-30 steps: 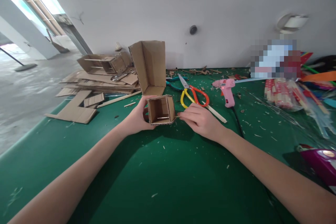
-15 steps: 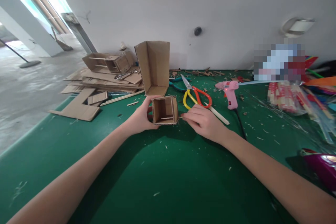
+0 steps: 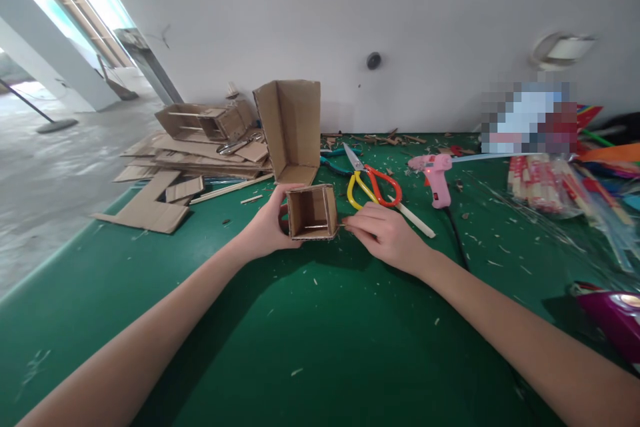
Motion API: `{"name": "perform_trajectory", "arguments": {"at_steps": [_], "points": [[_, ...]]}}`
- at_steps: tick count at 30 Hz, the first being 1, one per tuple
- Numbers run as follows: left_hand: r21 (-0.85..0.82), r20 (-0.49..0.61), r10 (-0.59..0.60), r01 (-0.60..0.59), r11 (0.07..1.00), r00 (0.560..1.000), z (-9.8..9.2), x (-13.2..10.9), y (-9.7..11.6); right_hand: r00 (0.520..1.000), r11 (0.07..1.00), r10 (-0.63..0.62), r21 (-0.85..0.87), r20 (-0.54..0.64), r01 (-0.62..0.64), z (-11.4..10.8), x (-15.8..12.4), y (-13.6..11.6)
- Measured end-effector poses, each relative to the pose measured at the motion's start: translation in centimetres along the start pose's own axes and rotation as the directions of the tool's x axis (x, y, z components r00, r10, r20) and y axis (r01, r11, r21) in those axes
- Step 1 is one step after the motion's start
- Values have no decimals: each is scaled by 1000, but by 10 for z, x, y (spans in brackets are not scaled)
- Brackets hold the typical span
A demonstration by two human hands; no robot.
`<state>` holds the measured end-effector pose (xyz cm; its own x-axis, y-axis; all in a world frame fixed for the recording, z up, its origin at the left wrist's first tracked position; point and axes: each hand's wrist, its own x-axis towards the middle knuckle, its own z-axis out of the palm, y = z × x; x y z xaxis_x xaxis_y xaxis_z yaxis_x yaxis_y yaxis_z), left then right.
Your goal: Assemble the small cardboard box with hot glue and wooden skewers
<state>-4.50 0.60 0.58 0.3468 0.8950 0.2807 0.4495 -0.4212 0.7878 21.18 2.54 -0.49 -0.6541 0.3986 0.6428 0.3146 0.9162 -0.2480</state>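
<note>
1. The small cardboard box (image 3: 303, 210) is held above the green table (image 3: 300, 347), between the two hands, and its open side is turned toward the viewer.
2. By the left hand (image 3: 273, 228) the box is grasped from its left side; the thumb is laid along the upper edge, and other fingers are curled around the back and below (partly they are hidden).
3. By the right hand (image 3: 387, 235), just to the right of the box, a thin stick (image 3: 343, 226) is pinched between thumb and fingertips. Its end is pointed at the box's right wall (whether the wall is pierced or only touched, it cannot be told).
4. Inside the box, a pale rod (image 3: 316, 227) is seen lying across, low down.
5. Directly behind the box, a tall cardboard corner piece (image 3: 300, 120) is stood upright.
6. Behind the box and to its right, scissors (image 3: 364, 167) with one yellow and one red handle are laid open; farther right, a pink glue gun (image 3: 437, 177) is placed.
7. To the left of the box and behind it, cardboard sheets (image 3: 195, 161) are piled, and on them a cardboard construction (image 3: 220, 121) is rested.
8. Far to the right of the box, paper-wrapped sticks (image 3: 533, 183) are gathered in clear plastic.
</note>
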Motion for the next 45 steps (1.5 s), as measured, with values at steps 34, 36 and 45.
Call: {"name": "perform_trajectory", "arguments": {"at_steps": [34,36,45], "points": [[-80,18,-4,5,997,1000,-1,1,-3,999,1000,-12,-7,48,13,0,0,2],[-93,19,-6,7,996,1000,-1,1,-3,999,1000,-11,-7,50,12,0,0,1],[-135,41,-21,27,990,999,0,0,-7,999,1000,-23,-10,38,23,0,0,1]]}}
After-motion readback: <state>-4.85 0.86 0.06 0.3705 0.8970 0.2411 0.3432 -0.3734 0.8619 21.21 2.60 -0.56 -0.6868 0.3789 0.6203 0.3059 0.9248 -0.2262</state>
